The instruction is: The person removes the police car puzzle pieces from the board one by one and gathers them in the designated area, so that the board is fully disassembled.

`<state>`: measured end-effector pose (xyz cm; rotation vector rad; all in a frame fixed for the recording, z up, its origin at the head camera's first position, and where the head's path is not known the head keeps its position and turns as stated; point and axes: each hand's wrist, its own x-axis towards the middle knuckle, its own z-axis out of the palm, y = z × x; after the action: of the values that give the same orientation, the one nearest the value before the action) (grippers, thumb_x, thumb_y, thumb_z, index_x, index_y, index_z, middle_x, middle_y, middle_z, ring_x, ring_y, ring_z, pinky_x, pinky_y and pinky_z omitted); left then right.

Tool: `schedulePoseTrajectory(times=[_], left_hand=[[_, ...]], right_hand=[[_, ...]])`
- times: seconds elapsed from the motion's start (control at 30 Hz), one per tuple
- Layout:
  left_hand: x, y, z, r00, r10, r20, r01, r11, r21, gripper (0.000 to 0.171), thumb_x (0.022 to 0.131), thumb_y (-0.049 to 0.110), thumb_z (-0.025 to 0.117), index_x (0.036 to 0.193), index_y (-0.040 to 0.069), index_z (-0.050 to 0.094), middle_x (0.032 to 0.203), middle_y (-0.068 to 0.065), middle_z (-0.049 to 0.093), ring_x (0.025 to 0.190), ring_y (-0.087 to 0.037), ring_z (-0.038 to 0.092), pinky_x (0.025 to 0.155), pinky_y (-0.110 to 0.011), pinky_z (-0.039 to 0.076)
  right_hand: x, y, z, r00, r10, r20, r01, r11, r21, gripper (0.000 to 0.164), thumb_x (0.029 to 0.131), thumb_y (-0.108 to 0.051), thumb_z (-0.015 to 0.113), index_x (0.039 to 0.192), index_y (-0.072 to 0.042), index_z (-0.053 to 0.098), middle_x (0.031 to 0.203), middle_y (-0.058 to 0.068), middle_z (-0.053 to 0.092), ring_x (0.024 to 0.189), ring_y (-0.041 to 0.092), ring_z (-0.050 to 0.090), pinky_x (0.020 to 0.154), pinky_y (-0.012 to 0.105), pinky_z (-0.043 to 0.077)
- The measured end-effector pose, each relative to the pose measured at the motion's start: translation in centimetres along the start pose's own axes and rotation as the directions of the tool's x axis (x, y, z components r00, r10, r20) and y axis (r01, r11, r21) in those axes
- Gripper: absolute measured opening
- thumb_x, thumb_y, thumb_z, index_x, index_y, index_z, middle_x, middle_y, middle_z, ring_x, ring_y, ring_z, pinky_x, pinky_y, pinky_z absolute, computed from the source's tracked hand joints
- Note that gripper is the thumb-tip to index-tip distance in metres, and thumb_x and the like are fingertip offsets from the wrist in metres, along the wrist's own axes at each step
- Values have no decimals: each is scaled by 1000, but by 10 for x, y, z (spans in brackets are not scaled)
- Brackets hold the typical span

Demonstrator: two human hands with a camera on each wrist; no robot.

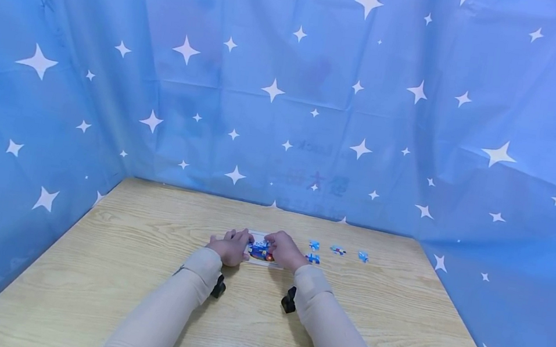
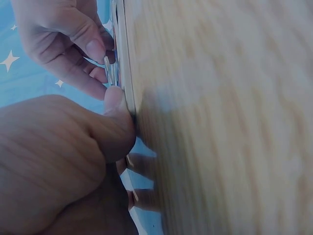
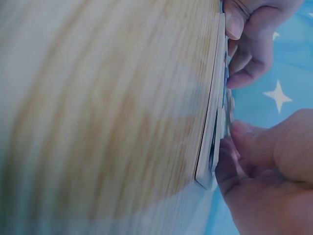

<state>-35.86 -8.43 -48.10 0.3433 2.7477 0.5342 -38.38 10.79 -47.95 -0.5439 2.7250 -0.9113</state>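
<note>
A small jigsaw puzzle board point(image 1: 266, 263) with a white border and a blue picture lies flat on the table between both hands. My left hand point(image 1: 231, 247) rests at the board's left end, its thumb point(image 2: 117, 105) against the near edge and its other fingers reaching over and beside the board. Over the right part of the board, my right hand point(image 1: 287, 251) pinches a thin puzzle piece point(image 2: 108, 68) between thumb and fingertips. That piece stands edge-on in the wrist views, close over the board, so its picture is hidden.
Right of the board, several loose blue puzzle pieces lie on the wooden table point(image 1: 395, 324): one puzzle piece point(image 1: 314, 245) behind another point(image 1: 313, 258), with a third piece point(image 1: 338, 250) and a further piece point(image 1: 363, 256) beyond. A blue star-patterned curtain point(image 1: 290, 81) hangs along the table's back and sides.
</note>
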Motion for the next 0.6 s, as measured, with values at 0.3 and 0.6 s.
schedulePoseTrajectory(times=[0.3,0.6], left_hand=[[4,1,4,1000,-19,-1,19,1000,16,43,108,33,47,149,25,38,170,-5,14,155,-34,11,113,-76,8],[10,0,8,999,-35,-8,35,999,8,44,107,32,50,149,26,40,170,-6,12,155,-36,9,111,-77,8]], right_hand=[[-5,2,-2,999,-8,-33,8,1000,21,40,101,7,52,140,-1,59,137,14,59,123,31,60,104,48,49],[-12,9,-7,997,-28,-69,29,999,15,44,97,15,52,138,1,60,129,16,59,116,31,61,96,45,53]])
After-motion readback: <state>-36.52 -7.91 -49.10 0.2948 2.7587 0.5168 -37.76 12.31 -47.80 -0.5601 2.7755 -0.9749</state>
